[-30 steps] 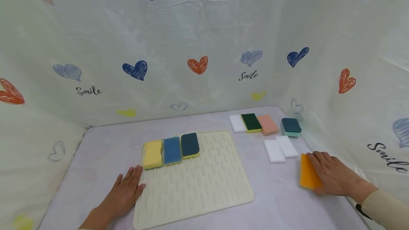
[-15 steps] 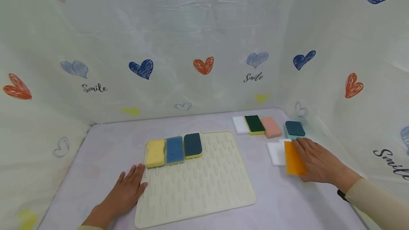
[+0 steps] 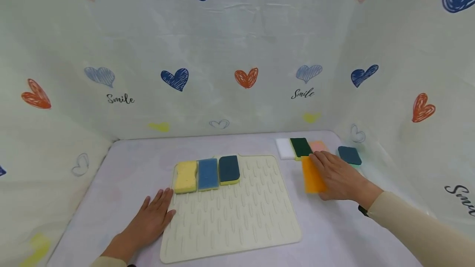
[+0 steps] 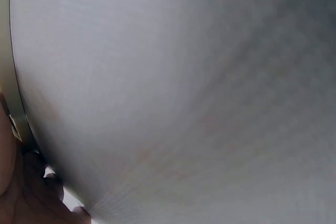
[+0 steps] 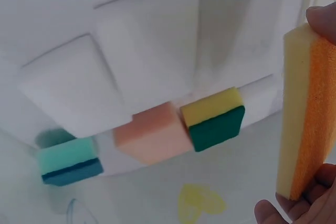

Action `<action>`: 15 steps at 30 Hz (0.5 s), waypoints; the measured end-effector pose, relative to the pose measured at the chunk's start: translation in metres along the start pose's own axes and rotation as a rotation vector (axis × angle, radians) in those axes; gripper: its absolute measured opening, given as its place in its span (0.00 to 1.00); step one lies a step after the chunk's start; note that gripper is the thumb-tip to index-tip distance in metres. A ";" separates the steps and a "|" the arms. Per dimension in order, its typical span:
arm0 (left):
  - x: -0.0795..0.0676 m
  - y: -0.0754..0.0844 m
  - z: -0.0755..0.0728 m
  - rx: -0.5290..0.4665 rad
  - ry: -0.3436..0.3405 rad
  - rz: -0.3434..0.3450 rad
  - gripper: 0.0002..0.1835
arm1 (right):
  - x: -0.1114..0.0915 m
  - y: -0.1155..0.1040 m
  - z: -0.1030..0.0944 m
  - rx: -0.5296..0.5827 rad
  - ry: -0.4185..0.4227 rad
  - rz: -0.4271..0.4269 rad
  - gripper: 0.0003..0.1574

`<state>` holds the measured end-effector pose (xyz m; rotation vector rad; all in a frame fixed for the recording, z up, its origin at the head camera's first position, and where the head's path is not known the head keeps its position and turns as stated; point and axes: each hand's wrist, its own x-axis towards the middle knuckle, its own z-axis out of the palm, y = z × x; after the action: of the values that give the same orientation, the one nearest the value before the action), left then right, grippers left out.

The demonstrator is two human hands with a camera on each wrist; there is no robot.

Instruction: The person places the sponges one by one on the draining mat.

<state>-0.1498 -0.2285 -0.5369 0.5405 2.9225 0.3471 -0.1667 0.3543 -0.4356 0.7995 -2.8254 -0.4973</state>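
Note:
My right hand (image 3: 339, 178) grips an orange sponge (image 3: 313, 175) by its edges, above the right part of the table. In the right wrist view this orange sponge (image 5: 307, 114) shows a pale yellow layer, with the thumb at one end and fingers at the other. My left hand (image 3: 150, 217) lies flat with fingers extended at the left edge of a cream ribbed mat (image 3: 230, 221). Along the mat's back edge lie a yellow sponge (image 3: 186, 177), a blue sponge (image 3: 208, 174) and a dark blue sponge with a yellow base (image 3: 229, 169), side by side.
Behind the right hand are a white sponge (image 3: 284, 149), a green-topped sponge (image 3: 301, 147), a pink sponge (image 3: 318, 146) and a dark teal sponge (image 3: 349, 155). Two white sponges (image 5: 152, 45) show in the right wrist view. A heart-printed curtain (image 3: 222, 52) surrounds the table.
My right hand has carried the orange sponge leftward from the table's right side, past the two white sponges, toward the mat. The left hand stays by the mat; the head view has shifted slightly.

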 end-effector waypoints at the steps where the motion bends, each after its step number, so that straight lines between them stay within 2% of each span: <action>1: 0.000 0.000 0.000 0.001 0.001 0.001 0.38 | 0.006 -0.003 -0.001 0.008 -0.016 0.003 0.67; 5: 0.000 0.001 0.000 0.000 0.000 0.000 0.38 | 0.029 -0.014 -0.001 0.027 -0.057 -0.002 0.67; 11: 0.001 0.001 0.000 0.009 -0.007 -0.005 0.38 | 0.064 -0.034 0.000 0.081 -0.005 -0.077 0.64; 15: 0.000 0.000 0.000 0.002 -0.004 0.001 0.38 | 0.088 -0.049 0.004 0.146 -0.027 -0.108 0.63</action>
<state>-0.1501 -0.2286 -0.5364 0.5422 2.9194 0.3426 -0.2189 0.2689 -0.4516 0.9833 -2.8814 -0.3212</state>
